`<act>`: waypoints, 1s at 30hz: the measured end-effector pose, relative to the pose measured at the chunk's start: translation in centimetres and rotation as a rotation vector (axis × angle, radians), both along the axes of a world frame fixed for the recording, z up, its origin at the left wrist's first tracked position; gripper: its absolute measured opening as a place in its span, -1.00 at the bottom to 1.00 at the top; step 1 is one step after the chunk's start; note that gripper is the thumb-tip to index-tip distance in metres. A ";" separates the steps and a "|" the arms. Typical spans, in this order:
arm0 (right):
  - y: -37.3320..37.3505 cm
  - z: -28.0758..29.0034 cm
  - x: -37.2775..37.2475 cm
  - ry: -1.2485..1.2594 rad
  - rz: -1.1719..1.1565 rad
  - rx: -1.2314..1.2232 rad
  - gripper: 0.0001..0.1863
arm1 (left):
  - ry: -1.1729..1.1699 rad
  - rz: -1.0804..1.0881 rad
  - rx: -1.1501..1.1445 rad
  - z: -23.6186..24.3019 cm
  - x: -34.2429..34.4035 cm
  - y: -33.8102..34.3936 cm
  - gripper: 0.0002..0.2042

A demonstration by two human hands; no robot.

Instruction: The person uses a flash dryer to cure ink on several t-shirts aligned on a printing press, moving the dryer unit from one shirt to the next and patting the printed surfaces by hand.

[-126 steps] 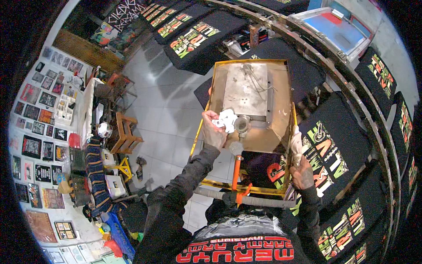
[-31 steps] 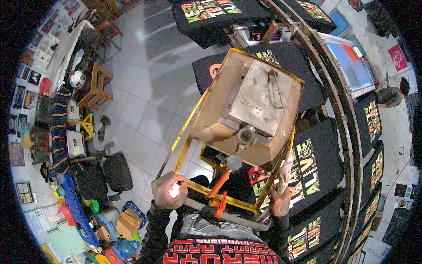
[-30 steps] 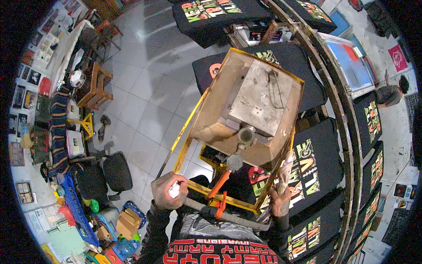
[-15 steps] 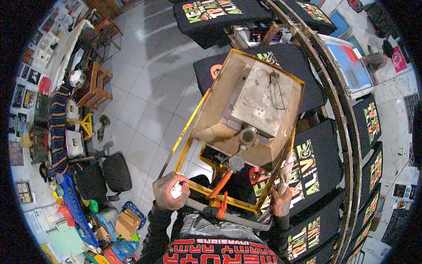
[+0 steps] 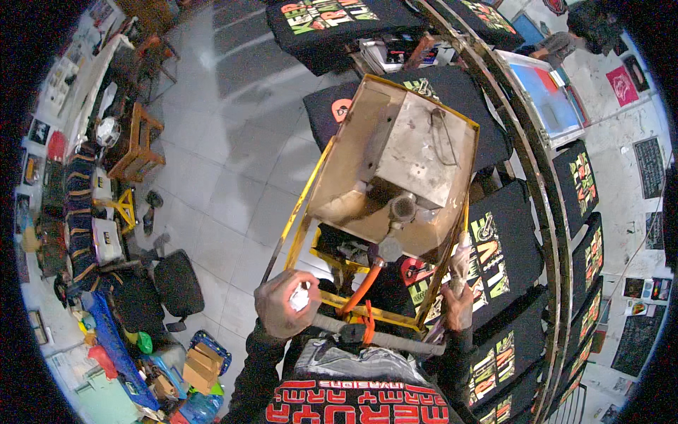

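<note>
- A wooden stool (image 5: 138, 145) and a black chair (image 5: 180, 283) stand at the far left, well apart from the hands.
- The left hand (image 5: 284, 305) is clenched on a crumpled white bundle (image 5: 299, 297). It has come back from beside the metal box to the near left corner of the yellow frame (image 5: 307, 191); whether it also grips the frame is hidden.
- The grey wrapped handle bar (image 5: 402, 341) crosses in front of the person's body, with an orange hose (image 5: 362, 288) just beyond it.
- The metal box (image 5: 420, 155) sits tilted inside the tan housing (image 5: 346, 173), over the black shirts. Neither hand is at it now, so both seem placed at the frame's near end.
- The right hand (image 5: 458, 304) grasps the lower end of a pale cloth (image 5: 459, 265) along the frame's right side, where it already was; a rail underneath cannot be made out.
- Printed black shirts (image 5: 505, 261) lie to the right.
- A co-worker (image 5: 554, 48) has moved up beyond the blue screen (image 5: 540, 92).
</note>
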State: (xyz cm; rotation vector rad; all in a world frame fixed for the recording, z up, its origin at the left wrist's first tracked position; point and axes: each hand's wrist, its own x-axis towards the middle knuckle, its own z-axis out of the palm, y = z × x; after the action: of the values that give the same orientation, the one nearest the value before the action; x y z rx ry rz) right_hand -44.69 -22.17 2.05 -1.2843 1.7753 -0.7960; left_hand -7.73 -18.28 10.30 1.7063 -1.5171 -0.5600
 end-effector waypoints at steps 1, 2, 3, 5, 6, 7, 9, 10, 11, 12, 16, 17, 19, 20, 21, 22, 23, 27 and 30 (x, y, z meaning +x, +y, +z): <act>0.2 -1.2 -1.2 0.086 0.009 0.006 -0.65 | 0.003 -0.014 -0.008 0.2 0.0 -0.2 -0.90; 0.3 -1.7 -1.6 0.112 0.023 -0.011 -0.65 | 0.011 -0.038 -0.012 0.4 0.1 -0.3 -0.89; 0.5 -1.9 -1.9 0.137 0.037 -0.027 -0.65 | 0.017 -0.069 -0.025 0.5 0.3 -0.3 -0.89; 0.3 -0.4 -0.9 0.114 0.050 0.055 -0.61 | 0.010 -0.117 -0.046 0.9 1.1 0.2 -0.88; 0.1 0.0 -0.4 0.120 0.055 0.043 -0.60 | 0.003 -0.142 -0.049 0.9 1.4 0.4 -0.88; 0.1 0.1 0.0 0.129 0.054 0.026 -0.59 | -0.003 -0.171 -0.057 0.5 1.8 0.7 -0.88; 0.7 -0.3 -0.3 0.230 0.059 -0.047 -0.57 | 0.063 -0.264 -0.099 0.2 2.3 1.0 -0.83; 0.9 -0.5 -0.5 0.327 0.066 -0.117 -0.55 | 0.060 -0.333 -0.122 0.3 2.9 1.1 -0.81; 1.2 -0.7 -0.8 0.428 0.070 -0.182 -0.53 | 0.096 -0.388 -0.181 -0.3 3.1 1.2 -0.76; 1.0 0.9 1.6 0.424 -0.021 -0.129 -0.51 | 0.029 -0.450 -0.179 0.0 3.7 1.5 -0.72; 0.6 -0.4 -0.2 0.764 0.006 -0.105 -0.50 | 0.027 -0.511 -0.181 -0.7 5.0 1.9 -0.72; 0.0 -1.4 -1.3 0.770 0.035 -0.065 -0.51 | -0.031 -0.529 -0.075 0.2 5.7 1.6 -0.72; -0.9 -2.3 -2.3 0.793 0.053 -0.066 -0.50 | -0.011 -0.573 0.023 -1.6 6.5 0.2 -0.70; -0.8 -3.2 -2.3 0.795 0.051 -0.103 -0.49 | -0.006 -0.594 0.089 -2.4 6.9 0.4 -0.69; -1.0 -4.0 -2.5 0.795 0.050 -0.142 -0.47 | -0.006 -0.551 -0.065 -3.0 6.9 0.8 -0.68; -0.8 -5.6 -8.6 0.762 0.064 -0.197 -0.49 | 0.012 -0.550 0.074 -3.3 5.7 0.8 -0.68; -1.1 -6.3 -8.4 0.713 0.060 -0.134 -0.48 | 0.027 -0.525 0.088 -3.8 5.9 1.1 -0.67; -1.1 -5.2 -6.1 0.742 0.065 -0.087 -0.39 | 0.005 -0.406 0.018 -5.1 6.1 3.2 -0.69; -0.4 -2.0 1.0 0.834 0.190 -0.194 -0.41 | 0.068 -0.366 -0.023 -5.9 8.1 6.1 -0.70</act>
State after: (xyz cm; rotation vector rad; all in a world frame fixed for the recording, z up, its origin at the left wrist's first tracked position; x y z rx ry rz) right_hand -43.68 -22.57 0.03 -2.0836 2.1753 -0.3312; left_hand 0.39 -12.20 4.41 1.3825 -1.7904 -0.7762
